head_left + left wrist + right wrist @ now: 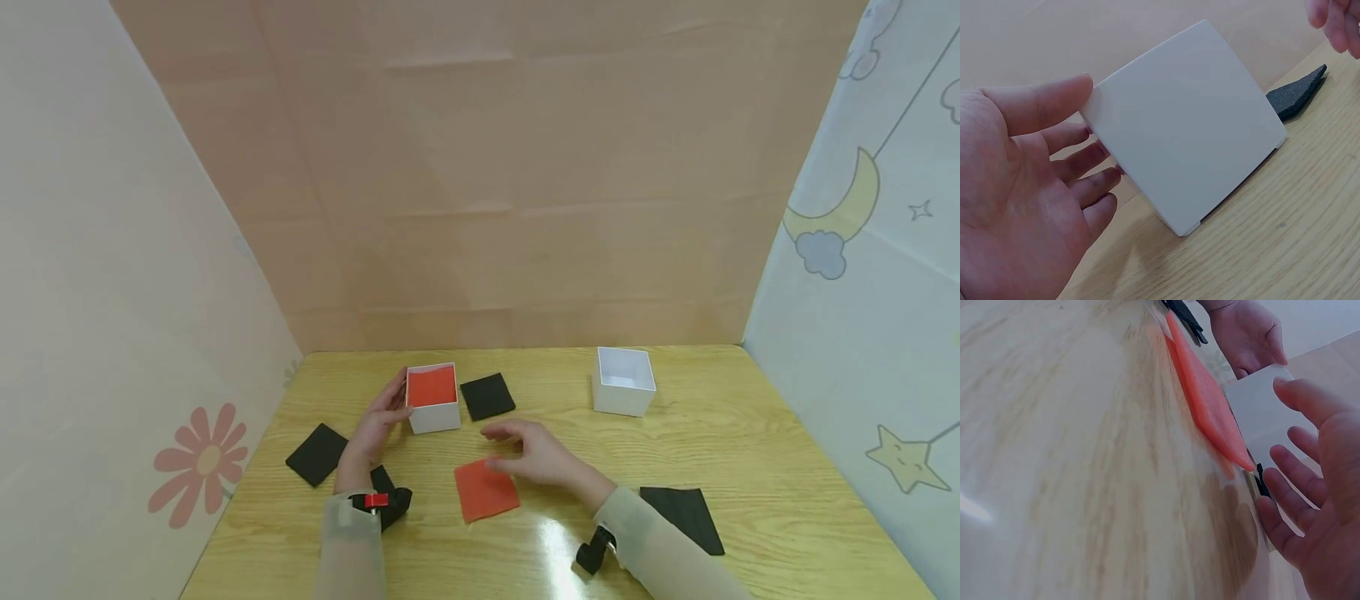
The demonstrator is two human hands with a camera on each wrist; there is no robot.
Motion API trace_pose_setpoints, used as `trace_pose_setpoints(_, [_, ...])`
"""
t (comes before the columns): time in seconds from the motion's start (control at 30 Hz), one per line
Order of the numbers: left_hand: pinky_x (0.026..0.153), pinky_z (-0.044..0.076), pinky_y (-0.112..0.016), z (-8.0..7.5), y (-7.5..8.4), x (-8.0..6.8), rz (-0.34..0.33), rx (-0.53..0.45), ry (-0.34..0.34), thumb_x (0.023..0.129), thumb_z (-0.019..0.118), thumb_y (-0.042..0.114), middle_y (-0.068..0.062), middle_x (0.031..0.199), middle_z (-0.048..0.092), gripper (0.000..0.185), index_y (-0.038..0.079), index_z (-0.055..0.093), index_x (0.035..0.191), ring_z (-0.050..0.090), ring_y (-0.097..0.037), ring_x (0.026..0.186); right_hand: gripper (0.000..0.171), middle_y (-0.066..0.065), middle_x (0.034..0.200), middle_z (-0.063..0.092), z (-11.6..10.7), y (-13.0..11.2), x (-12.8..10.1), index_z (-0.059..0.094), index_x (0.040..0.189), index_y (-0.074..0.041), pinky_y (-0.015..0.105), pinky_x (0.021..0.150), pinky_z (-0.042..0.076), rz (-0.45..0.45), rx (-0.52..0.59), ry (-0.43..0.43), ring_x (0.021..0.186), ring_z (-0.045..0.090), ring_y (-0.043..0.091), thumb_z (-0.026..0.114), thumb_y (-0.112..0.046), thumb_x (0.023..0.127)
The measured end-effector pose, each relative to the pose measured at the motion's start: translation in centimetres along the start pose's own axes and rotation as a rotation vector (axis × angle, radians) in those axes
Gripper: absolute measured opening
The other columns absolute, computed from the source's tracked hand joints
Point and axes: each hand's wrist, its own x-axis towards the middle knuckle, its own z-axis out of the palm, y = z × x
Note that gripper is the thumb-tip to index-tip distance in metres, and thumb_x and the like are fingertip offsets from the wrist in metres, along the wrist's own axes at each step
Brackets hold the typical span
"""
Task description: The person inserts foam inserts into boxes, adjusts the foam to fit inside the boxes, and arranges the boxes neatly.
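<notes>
Tabletop (757, 442) of yellow wood met a tan backdrop (510, 167) between pale printed walls (112, 217); the left hand (375, 423) had its grip clamped on a white box (437, 418), left of centre, and the right hand (542, 454), grip apart, hung near a red square (486, 497)

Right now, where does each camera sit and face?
Head: on the head, facing forward-down at the table; forearms, left grip, right grip show.
Left wrist: on that wrist, facing the held white box; left grip, part of the right show.
Right wrist: on that wrist, facing across the table; both grips show.
Head and right wrist share the loose red square.
</notes>
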Motion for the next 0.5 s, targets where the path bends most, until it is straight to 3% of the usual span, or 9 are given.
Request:
trace_pose_setpoints(0.3, [0.130,0.011,-0.052,0.14,0.14,-0.05,-0.010,-0.013,0.011,0.105,0.057,0.002,-0.006,0.180,0.010,0.078,0.014,0.019,0.173,0.009,-0.030,0.165,0.062,-0.002,0.139,0.069,0.07,-0.34,-0.42,0.067,0.144,-0.013,0.043,0.110,0.050,0.009,-0.006,-0.038,0.127,0.063,0.020,0.086,-0.041,0.092])
trace_pose_setpoints(0.5, [0.130,0.011,-0.051,0.13,0.19,-0.10,-0.010,-0.004,0.018,0.105,0.057,0.001,-0.007,0.179,0.011,0.078,0.013,0.020,0.173,0.010,-0.031,0.164,0.064,0.001,0.139,0.068,0.00,-0.62,-0.69,0.066,0.143,-0.010,0.045,0.110,0.049,-0.039,-0.056,-0.042,0.128,0.063,0.025,0.087,-0.043,0.091])
